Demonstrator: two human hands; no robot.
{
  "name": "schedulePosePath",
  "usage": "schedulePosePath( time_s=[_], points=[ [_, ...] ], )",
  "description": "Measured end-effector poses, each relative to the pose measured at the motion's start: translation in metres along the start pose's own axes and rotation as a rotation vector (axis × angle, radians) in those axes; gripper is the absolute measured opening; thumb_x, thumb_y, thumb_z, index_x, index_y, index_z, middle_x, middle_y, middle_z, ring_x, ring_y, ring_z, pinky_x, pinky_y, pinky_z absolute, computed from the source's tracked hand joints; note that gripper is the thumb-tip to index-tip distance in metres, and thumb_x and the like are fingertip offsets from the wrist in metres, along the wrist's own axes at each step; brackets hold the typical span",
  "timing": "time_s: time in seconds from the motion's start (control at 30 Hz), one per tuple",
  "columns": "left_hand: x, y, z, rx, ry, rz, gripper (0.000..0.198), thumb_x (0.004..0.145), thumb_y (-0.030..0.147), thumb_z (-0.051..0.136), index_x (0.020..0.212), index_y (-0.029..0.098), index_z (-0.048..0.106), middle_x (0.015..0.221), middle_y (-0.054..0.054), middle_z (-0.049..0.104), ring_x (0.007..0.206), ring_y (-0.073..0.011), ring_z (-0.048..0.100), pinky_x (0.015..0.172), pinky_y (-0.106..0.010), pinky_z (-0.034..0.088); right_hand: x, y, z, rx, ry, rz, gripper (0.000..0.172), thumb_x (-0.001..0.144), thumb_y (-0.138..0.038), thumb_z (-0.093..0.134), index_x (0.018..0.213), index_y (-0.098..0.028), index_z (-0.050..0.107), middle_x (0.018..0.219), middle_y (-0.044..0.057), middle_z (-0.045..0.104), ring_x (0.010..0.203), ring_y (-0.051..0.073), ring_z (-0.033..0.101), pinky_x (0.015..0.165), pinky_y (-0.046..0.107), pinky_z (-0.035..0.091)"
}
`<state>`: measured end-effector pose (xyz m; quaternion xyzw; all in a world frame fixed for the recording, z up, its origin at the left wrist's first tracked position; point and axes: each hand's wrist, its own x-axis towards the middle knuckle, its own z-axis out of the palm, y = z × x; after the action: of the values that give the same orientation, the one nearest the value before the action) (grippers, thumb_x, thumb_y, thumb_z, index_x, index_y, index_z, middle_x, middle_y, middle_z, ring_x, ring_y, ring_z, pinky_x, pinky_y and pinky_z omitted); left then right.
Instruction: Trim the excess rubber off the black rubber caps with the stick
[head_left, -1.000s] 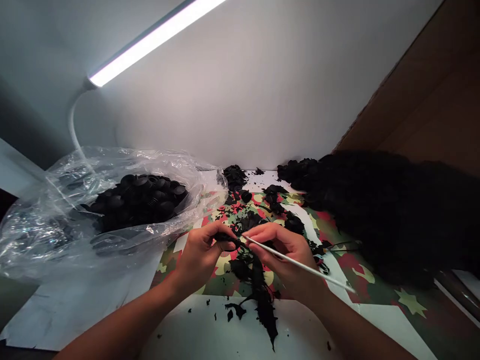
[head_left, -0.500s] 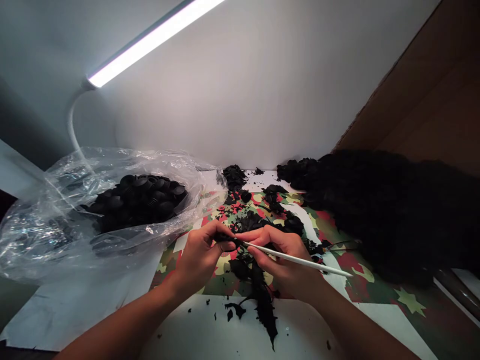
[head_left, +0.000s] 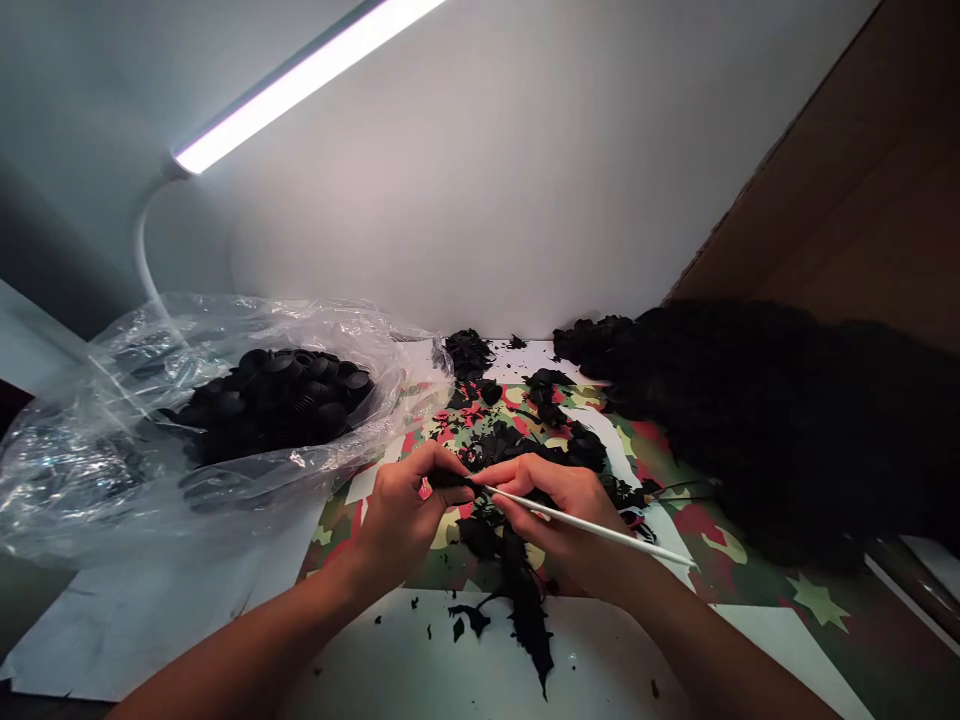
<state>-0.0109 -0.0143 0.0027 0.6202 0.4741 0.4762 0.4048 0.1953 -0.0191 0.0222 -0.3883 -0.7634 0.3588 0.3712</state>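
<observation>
My left hand (head_left: 401, 515) pinches a small black part (head_left: 448, 480) between thumb and forefinger; it looks like rubber or soft plastic, though the fingers cover much of it. My right hand (head_left: 574, 515) is closed around a thin white stick (head_left: 600, 528), held like a pen. The stick's tip meets the black part, or lies right beside it, where the fingertips of both hands come together. Black scraps (head_left: 517, 580) lie beneath the hands, some in long torn strips.
At left, a clear plastic bag (head_left: 97, 480) holds many round, ribbed black caps (head_left: 277, 395). A large dark heap (head_left: 787, 430) fills the right, beside a brown cardboard panel (head_left: 847, 200). A bar lamp (head_left: 300, 90) shines above. Camouflage-patterned sheeting (head_left: 720, 580) covers the table.
The rear end of the white stick has dipped slightly and shifted left. The black part has turned a little in my left fingertips. Both hands stay in nearly the same place.
</observation>
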Motion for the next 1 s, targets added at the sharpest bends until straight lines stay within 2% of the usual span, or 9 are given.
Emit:
schedulePosePath(
  time_s=[0.1,0.2,0.3,0.43,0.57,0.67,0.77,0.87,1.0],
  points=[
    [-0.001,-0.003,0.0,0.004,-0.003,0.018,0.015,0.072,0.006,0.07,0.075,0.021,0.068,0.065,0.005,0.065,0.061,-0.0115,0.058,0.062,-0.023,0.045,-0.001,0.004,0.006,-0.131,0.038,-0.159,0.017,0.1,-0.021,0.053,0.109,-0.024,0.067,0.1,0.002,0.077,0.087,0.018,0.07,0.082,0.03,0.052],
    [-0.004,-0.005,0.0,-0.06,-0.022,0.032,0.015,0.072,0.006,0.072,0.074,0.021,0.067,0.067,0.004,0.066,0.064,-0.0122,0.06,0.063,-0.023,0.048,0.001,0.011,0.011,-0.259,0.119,-0.239,0.021,0.102,-0.019,0.046,0.112,-0.021,0.065,0.101,0.006,0.075,0.092,0.021,0.068,0.087,0.035,0.05],
    [-0.008,-0.002,0.0,-0.182,-0.051,0.007,0.014,0.072,0.01,0.077,0.075,0.021,0.068,0.07,0.002,0.067,0.069,-0.0135,0.061,0.065,-0.023,0.049,0.004,0.018,0.009,-0.256,0.177,-0.129,0.018,0.101,-0.02,0.047,0.101,-0.022,0.065,0.096,0.005,0.074,0.087,0.022,0.067,0.084,0.036,0.049],
    [-0.007,0.005,-0.002,-0.346,-0.083,-0.056,0.016,0.073,0.018,0.083,0.077,0.019,0.068,0.068,0.002,0.066,0.065,-0.0116,0.059,0.06,-0.021,0.049,0.008,0.021,0.003,-0.027,0.145,0.116,0.018,0.097,-0.028,0.057,0.08,-0.023,0.062,0.091,0.002,0.075,0.07,0.018,0.065,0.067,0.033,0.047],
    [-0.001,0.003,-0.003,-0.434,-0.102,-0.071,0.023,0.072,0.028,0.088,0.079,0.018,0.068,0.069,0.002,0.065,0.062,-0.01,0.059,0.059,-0.019,0.05,0.009,0.019,0.002,0.03,0.099,0.208,0.016,0.095,-0.034,0.06,0.085,-0.022,0.064,0.077,0.0,0.07,0.066,0.018,0.059,0.06,0.03,0.042],
    [0.002,0.0,-0.005,-0.432,-0.106,-0.058,0.023,0.075,0.031,0.086,0.082,0.018,0.069,0.073,0.0,0.067,0.065,-0.0111,0.062,0.06,-0.02,0.053,0.01,0.02,0.005,0.048,0.054,0.244,0.021,0.097,-0.036,0.056,0.082,-0.022,0.058,0.069,-0.002,0.064,0.062,0.016,0.055,0.057,0.028,0.039],
    [0.002,0.006,-0.007,-0.293,-0.14,0.06,0.018,0.083,0.029,0.08,0.097,0.02,0.071,0.09,-0.004,0.073,0.081,-0.017,0.068,0.07,-0.026,0.057,0.012,0.023,0.004,0.025,0.038,0.253,0.026,0.099,-0.037,0.053,0.077,-0.023,0.051,0.061,-0.006,0.054,0.055,0.013,0.047,0.054,0.027,0.033],
    [0.001,0.024,-0.016,-0.015,-0.116,0.327,0.021,0.091,0.023,0.07,0.112,0.025,0.072,0.109,-0.007,0.073,0.102,-0.0226,0.069,0.088,-0.036,0.058,0.013,0.028,0.0,-0.026,0.12,0.239,0.026,0.097,-0.038,0.053,0.076,-0.023,0.048,0.059,-0.007,0.046,0.055,0.013,0.041,0.054,0.026,0.03],
    [0.012,0.054,-0.053,0.565,0.15,0.673,0.022,0.088,0.018,0.072,0.106,0.029,0.075,0.118,-0.004,0.071,0.1,-0.0209,0.069,0.092,-0.039,0.056,0.015,0.032,-0.011,-0.041,0.199,0.221,0.024,0.097,-0.036,0.052,0.077,-0.023,0.048,0.06,-0.007,0.043,0.055,0.013,0.039,0.054,0.026,0.031]
  ],
)
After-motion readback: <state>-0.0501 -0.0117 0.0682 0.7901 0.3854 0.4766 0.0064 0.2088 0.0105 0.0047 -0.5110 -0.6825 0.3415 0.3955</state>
